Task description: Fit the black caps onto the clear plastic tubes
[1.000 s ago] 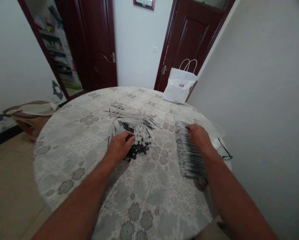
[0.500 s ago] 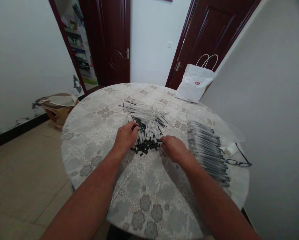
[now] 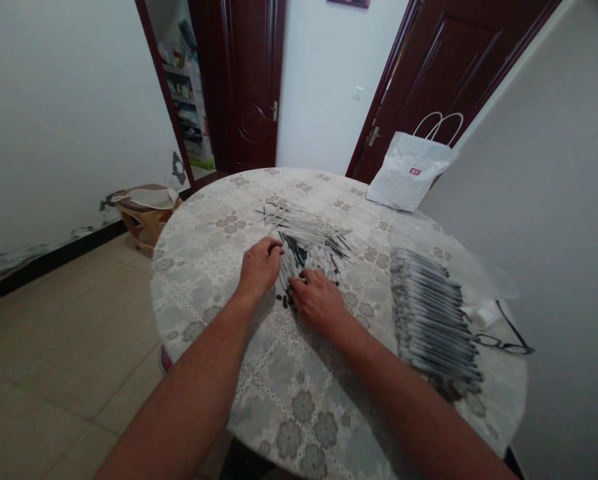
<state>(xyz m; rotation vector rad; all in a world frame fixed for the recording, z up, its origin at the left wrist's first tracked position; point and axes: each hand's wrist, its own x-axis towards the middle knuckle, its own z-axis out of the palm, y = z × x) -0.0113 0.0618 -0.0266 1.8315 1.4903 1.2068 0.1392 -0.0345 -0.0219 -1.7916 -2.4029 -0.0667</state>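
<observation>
My left hand [image 3: 259, 267] is at the left edge of a pile of pen parts, its fingers curled and pinched together; what is in them is too small to make out. Over the near side of the pile lies my right hand [image 3: 319, 300], fingers bent and closed near its small black caps [image 3: 285, 301]; its grip is hidden. White pen barrels [image 3: 319, 255] and dark slim pieces [image 3: 295, 250] lie just beyond the fingers. Farther back are long thin pen refills [image 3: 303, 223], loosely heaped. The right hand covers most of the caps.
A row of pens [image 3: 433, 313] lies at the right on the round patterned table [image 3: 299, 407]. Beside it are glasses [image 3: 503, 344] and a small white object [image 3: 486, 313]. A white paper bag [image 3: 409, 173] stands at the back right; a wooden stool [image 3: 146, 213] is left of the table.
My right hand has moved left from the right side of the black caps to over them, close to my left hand. The left hand has barely moved. The view has turned slightly left.
</observation>
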